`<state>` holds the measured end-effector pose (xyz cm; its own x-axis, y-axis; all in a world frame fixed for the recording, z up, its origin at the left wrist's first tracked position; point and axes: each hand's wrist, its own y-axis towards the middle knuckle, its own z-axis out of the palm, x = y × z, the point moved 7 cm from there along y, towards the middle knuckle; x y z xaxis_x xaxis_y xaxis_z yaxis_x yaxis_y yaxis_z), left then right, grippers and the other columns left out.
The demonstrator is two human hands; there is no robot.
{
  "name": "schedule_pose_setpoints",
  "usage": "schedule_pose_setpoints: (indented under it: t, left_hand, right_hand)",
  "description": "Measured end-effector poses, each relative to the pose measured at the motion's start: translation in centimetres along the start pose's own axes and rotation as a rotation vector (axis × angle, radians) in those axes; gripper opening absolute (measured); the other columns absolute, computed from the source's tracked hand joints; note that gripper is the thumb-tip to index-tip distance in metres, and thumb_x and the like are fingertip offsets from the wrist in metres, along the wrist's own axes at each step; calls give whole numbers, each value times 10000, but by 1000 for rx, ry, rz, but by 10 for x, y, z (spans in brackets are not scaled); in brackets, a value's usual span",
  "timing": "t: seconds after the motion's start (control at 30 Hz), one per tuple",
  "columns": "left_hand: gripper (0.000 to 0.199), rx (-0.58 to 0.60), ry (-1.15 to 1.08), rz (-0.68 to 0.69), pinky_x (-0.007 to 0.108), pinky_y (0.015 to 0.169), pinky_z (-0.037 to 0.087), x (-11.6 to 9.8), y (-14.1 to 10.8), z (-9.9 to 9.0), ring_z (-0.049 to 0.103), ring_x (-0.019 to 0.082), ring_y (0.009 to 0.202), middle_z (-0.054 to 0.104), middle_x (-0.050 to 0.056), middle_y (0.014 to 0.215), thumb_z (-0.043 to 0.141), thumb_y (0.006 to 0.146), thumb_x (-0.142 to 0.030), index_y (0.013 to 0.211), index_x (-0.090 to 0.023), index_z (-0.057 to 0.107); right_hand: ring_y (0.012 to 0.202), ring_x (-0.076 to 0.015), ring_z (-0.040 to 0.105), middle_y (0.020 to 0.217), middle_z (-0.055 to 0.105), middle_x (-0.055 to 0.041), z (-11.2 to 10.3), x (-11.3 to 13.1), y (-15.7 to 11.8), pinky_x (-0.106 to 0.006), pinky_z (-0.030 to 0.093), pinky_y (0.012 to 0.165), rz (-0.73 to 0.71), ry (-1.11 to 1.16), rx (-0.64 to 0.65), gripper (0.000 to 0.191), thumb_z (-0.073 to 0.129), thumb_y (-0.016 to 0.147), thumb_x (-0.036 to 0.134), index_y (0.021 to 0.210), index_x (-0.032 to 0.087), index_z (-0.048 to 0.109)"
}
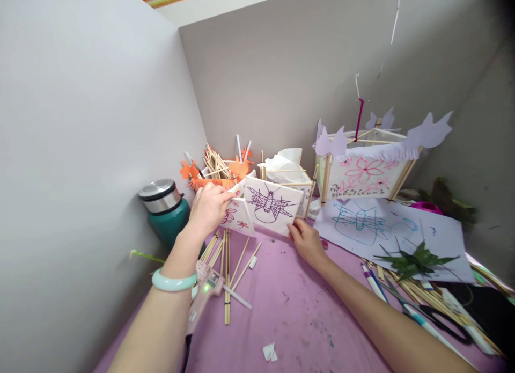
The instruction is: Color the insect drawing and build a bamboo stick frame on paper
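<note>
Between my hands stands a white paper panel [273,206] with a purple insect drawn on it, joined or set beside a second panel [237,217] with red flowers. My left hand [211,206] pinches the top edge where the flower panel is, a light green bangle on the wrist. With thumb and fingers, my right hand [306,241] grips the lower right corner of the insect panel. Below my left hand lie thin wooden sticks [227,276] and a pink glue gun [205,292] with a green light and a glue stick in its back.
A teal flask [167,217] stands at left. Behind are an orange-trimmed box of sticks [217,174] and a small frame holding white paper [284,169]. A purple-trimmed lantern [362,174] stands at right, near a blue drawing [362,222], a woven green leaf piece [420,260] and scissors [442,322].
</note>
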<state>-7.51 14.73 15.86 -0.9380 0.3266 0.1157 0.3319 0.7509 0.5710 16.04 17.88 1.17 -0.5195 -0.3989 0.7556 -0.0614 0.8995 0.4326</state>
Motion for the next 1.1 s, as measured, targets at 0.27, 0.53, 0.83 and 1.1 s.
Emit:
schedule_pose_setpoints:
  t: [0.27, 0.53, 0.83, 1.1]
  left_hand:
    - [234, -221, -117, 33, 321, 772, 453, -11, 2, -49, 572, 178, 862, 665, 26, 909, 507, 893, -212, 1028, -258, 692]
    - [249, 6, -109, 80, 268, 664, 435, -38, -14, -70, 576, 147, 757, 637, 14, 852, 485, 900, -187, 1021, -251, 693]
    - [324, 298, -91, 241, 297, 600, 343, -125, -75, -81, 442, 147, 627, 573, -11, 817, 452, 848, -71, 1028, -283, 618]
    - [271, 226, 12, 218, 324, 595, 338, -138, -67, -60, 449, 172, 619, 557, 13, 774, 425, 820, -43, 940, -219, 592]
  right_hand:
    - [634, -175, 592, 636, 624, -22, 7, 25, 13, -276, 422, 650, -89, 55, 26, 226, 436, 868, 354, 724, 202, 521]
    - [673, -175, 597, 700, 660, -33, 56, 36, 19, -254, 398, 627, -105, 18, 145, 209, 449, 860, 299, 775, 187, 603]
    - [823, -216, 635, 951, 702, -88, 66, 17, 13, -305, 430, 736, -27, -3, 125, 259, 493, 849, 292, 1014, 160, 643]
    - [681, -167, 604, 833, 679, -59, 17, 46, 0, -278, 442, 634, -26, 232, 301, 469, 290, 935, 467, 975, 168, 648]
